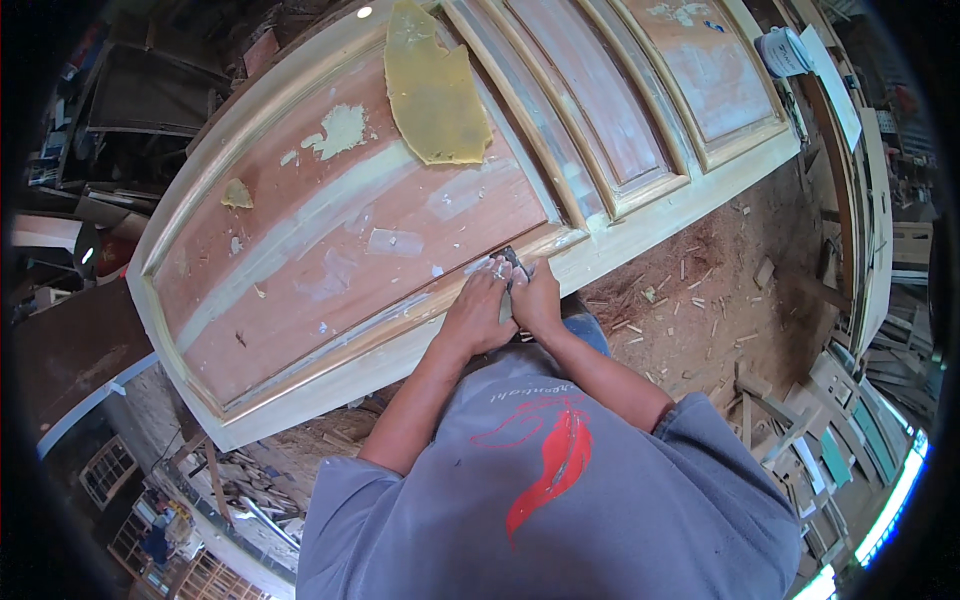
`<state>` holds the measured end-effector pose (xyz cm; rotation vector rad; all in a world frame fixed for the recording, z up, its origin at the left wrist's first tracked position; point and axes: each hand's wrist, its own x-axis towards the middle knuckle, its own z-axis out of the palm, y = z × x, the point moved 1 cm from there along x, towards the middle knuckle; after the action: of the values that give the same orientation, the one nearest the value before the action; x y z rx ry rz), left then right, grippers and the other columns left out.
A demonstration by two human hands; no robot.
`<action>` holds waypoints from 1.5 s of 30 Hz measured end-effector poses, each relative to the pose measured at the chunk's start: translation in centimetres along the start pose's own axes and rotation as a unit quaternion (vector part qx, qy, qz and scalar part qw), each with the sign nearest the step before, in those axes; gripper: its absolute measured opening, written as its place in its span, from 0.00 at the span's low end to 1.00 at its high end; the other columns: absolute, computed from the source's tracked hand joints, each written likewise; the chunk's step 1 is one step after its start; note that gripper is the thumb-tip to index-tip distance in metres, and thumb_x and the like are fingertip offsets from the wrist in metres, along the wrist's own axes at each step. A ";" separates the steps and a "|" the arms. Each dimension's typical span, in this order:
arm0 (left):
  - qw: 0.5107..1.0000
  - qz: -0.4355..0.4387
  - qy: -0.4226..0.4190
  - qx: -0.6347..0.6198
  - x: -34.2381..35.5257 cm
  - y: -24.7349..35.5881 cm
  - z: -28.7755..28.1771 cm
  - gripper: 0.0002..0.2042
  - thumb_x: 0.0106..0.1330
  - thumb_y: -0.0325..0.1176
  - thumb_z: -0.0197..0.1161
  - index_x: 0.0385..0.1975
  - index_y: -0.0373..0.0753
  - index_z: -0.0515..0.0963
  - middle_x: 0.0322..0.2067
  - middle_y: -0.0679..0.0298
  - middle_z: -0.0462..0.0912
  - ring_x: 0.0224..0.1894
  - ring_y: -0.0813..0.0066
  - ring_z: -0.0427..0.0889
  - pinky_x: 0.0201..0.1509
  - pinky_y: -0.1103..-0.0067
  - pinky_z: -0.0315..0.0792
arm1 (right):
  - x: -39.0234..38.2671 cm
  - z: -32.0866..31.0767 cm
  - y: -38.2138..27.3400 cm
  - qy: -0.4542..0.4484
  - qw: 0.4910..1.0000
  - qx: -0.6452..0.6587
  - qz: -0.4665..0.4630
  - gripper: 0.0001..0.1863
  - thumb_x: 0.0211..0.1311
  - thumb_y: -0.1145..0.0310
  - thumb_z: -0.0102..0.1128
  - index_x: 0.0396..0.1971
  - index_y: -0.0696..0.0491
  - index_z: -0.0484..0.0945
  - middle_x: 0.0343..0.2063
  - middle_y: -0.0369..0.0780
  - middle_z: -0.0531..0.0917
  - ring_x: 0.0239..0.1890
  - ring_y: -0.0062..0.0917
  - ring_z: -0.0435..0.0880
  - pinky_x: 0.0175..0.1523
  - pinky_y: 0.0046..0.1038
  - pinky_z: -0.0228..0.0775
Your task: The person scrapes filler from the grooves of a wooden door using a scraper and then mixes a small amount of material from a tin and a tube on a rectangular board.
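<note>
A large wooden door [420, 290] with pale frame, raised moulding and reddish panels lies in front of me. At its near edge my two hands meet. My left hand [482, 305] is closed, fingers pointing away from me and dusted white at the tips. My right hand [538, 298] is closed close beside it. Between their fingers shows a small dark piece [513, 260], its kind too covered to tell. Both hands are against the near moulding [440, 297]. Whitish filler patches [340, 132] mark the panel.
A ragged yellow sheet [435, 90] lies across the door, with a small yellow scrap [236, 194] to its left. A white tub [784, 52] stands at the far right corner. Wood offcuts litter the dirt floor [690, 290]. Boards [850, 410] are stacked at right.
</note>
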<state>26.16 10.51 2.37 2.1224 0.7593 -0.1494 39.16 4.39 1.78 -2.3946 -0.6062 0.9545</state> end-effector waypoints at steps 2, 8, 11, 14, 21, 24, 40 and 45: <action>1.000 0.003 0.008 0.012 -0.1 0.5 0.2 0.45 0.62 0.44 0.69 0.77 0.28 0.62 0.78 0.40 0.62 0.82 0.46 0.58 0.86 0.61 0.51 | 0.4 -0.9 -0.3 -0.023 1.000 0.009 0.000 0.15 0.72 0.67 0.62 0.44 0.65 0.74 0.36 0.62 0.85 0.43 0.63 0.85 0.47 0.54 0.76; 0.999 -0.012 0.024 -0.028 -0.5 0.1 0.2 0.45 0.62 0.45 0.69 0.78 0.29 0.61 0.78 0.40 0.61 0.82 0.46 0.59 0.86 0.61 0.53 | -0.2 -0.3 0.3 -0.004 0.999 0.032 -0.021 0.15 0.72 0.67 0.62 0.44 0.65 0.73 0.37 0.63 0.85 0.44 0.63 0.86 0.49 0.54 0.75; 0.999 -0.033 0.028 -0.024 -1.5 0.7 0.1 0.45 0.62 0.45 0.70 0.78 0.29 0.62 0.78 0.40 0.62 0.81 0.46 0.59 0.86 0.62 0.53 | -0.8 0.1 0.8 -0.021 0.998 0.052 -0.041 0.15 0.72 0.67 0.62 0.44 0.65 0.73 0.37 0.63 0.85 0.43 0.63 0.86 0.49 0.54 0.75; 0.997 -0.055 0.043 -0.022 -2.9 0.1 -0.2 0.44 0.62 0.45 0.70 0.77 0.30 0.63 0.78 0.42 0.62 0.82 0.46 0.58 0.86 0.62 0.53 | -1.4 1.2 0.3 -0.053 0.997 0.049 -0.038 0.15 0.73 0.66 0.61 0.45 0.65 0.73 0.37 0.63 0.85 0.43 0.63 0.86 0.49 0.54 0.75; 0.997 -0.072 0.025 -0.028 -3.4 -0.5 -1.0 0.44 0.63 0.44 0.67 0.77 0.27 0.62 0.78 0.42 0.62 0.82 0.48 0.58 0.87 0.63 0.52 | -1.8 2.2 -0.3 -0.093 0.995 0.031 -0.017 0.18 0.75 0.65 0.60 0.49 0.64 0.69 0.38 0.65 0.85 0.45 0.65 0.85 0.51 0.58 0.75; 0.998 -0.052 0.010 -0.031 -3.4 -1.4 -1.1 0.44 0.63 0.43 0.67 0.77 0.27 0.62 0.78 0.42 0.62 0.82 0.48 0.57 0.87 0.63 0.52 | -2.0 2.7 -0.3 -0.079 0.996 0.028 -0.007 0.17 0.75 0.65 0.60 0.49 0.63 0.69 0.38 0.65 0.85 0.44 0.64 0.86 0.50 0.58 0.75; 0.999 0.013 0.035 -0.001 -4.1 -2.1 -0.9 0.44 0.63 0.43 0.68 0.77 0.26 0.62 0.77 0.37 0.61 0.81 0.43 0.58 0.86 0.60 0.54 | -2.3 2.8 0.3 -0.035 0.997 0.059 -0.036 0.17 0.73 0.63 0.64 0.42 0.63 0.73 0.38 0.61 0.84 0.42 0.60 0.85 0.48 0.50 0.75; 0.999 -0.018 0.031 0.014 -5.4 -1.9 -1.2 0.44 0.64 0.44 0.68 0.76 0.25 0.61 0.76 0.35 0.62 0.81 0.41 0.59 0.85 0.59 0.55 | -2.7 3.2 -0.1 -0.066 0.996 0.048 -0.042 0.17 0.73 0.63 0.64 0.43 0.63 0.73 0.39 0.62 0.85 0.45 0.61 0.85 0.50 0.51 0.76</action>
<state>20.53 9.78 3.83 2.1489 0.8363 -0.1137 35.05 3.87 1.11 -2.2162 -0.6884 1.0870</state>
